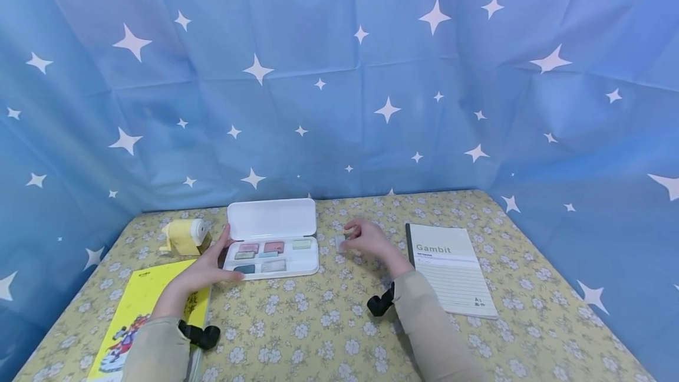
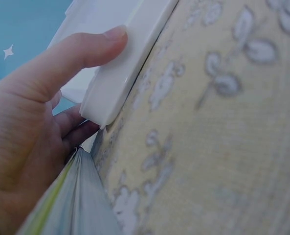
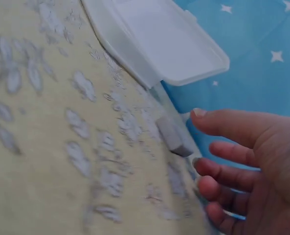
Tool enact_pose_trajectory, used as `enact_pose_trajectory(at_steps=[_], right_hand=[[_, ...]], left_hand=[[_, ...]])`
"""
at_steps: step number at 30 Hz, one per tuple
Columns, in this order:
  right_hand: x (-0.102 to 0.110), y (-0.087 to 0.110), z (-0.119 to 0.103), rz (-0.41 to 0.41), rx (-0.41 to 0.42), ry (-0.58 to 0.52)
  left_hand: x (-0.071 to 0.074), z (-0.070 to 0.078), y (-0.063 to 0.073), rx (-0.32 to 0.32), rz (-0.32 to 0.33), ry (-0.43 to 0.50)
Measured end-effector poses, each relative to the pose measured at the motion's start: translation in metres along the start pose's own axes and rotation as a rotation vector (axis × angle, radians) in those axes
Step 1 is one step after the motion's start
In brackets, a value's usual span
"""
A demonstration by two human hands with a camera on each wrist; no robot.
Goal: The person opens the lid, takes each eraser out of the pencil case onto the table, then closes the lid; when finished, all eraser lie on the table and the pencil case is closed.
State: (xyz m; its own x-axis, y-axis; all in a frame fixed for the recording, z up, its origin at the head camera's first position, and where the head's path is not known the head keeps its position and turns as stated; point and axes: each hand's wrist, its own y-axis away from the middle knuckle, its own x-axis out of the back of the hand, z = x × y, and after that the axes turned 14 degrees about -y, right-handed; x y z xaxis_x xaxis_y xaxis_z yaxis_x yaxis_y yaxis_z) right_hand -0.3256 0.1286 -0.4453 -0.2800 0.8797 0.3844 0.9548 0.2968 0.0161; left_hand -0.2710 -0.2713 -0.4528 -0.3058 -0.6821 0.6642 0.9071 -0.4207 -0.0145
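A white hinged box (image 1: 297,266) lies with its lid (image 1: 272,219) raised, several small coloured blocks (image 1: 273,247) inside in pink, red, green and dark blue. My left hand (image 1: 205,265) holds the box's left end, thumb along the front wall and fingers round the side; in the left wrist view the thumb (image 2: 93,48) rests on the white wall. Right of the box, a small grey-white block (image 3: 173,136) lies on the flowered cloth. My right hand (image 1: 371,241) is right beside this block, and in the right wrist view its thumb and loosely bent fingers stand apart from it.
A yellow pencil sharpener (image 1: 183,236) with a crank stands left of the box. Partly under my left forearm lies a yellow book (image 1: 139,293). The notebook (image 1: 445,264) lies to the right of my right hand. A blue star-patterned curtain (image 1: 339,105) hangs behind the table.
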Motion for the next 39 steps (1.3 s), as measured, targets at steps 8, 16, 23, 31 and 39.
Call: enact_pose_trajectory(at_steps=[8, 16, 23, 31, 39], right_hand=[[0.003, -0.01, -0.028, -0.102, 0.103, 0.074], [-0.009, -0.032, -0.048, -0.347, 0.201, 0.171], [-0.021, -0.047, -0.059, -0.477, 0.212, 0.265], [-0.031, -0.056, -0.062, -0.54, 0.178, 0.357], [-0.039, -0.059, -0.066, -0.574, 0.2, 0.494]], left_hand=[[0.0, 0.001, 0.001, 0.007, 0.009, -0.027], [-0.001, -0.003, -0.001, -0.003, 0.004, -0.017], [-0.001, -0.004, -0.002, 0.003, 0.008, -0.018], [0.0, -0.001, -0.001, 0.033, -0.007, -0.024], [0.0, 0.002, -0.001, 0.039, 0.001, -0.043]])
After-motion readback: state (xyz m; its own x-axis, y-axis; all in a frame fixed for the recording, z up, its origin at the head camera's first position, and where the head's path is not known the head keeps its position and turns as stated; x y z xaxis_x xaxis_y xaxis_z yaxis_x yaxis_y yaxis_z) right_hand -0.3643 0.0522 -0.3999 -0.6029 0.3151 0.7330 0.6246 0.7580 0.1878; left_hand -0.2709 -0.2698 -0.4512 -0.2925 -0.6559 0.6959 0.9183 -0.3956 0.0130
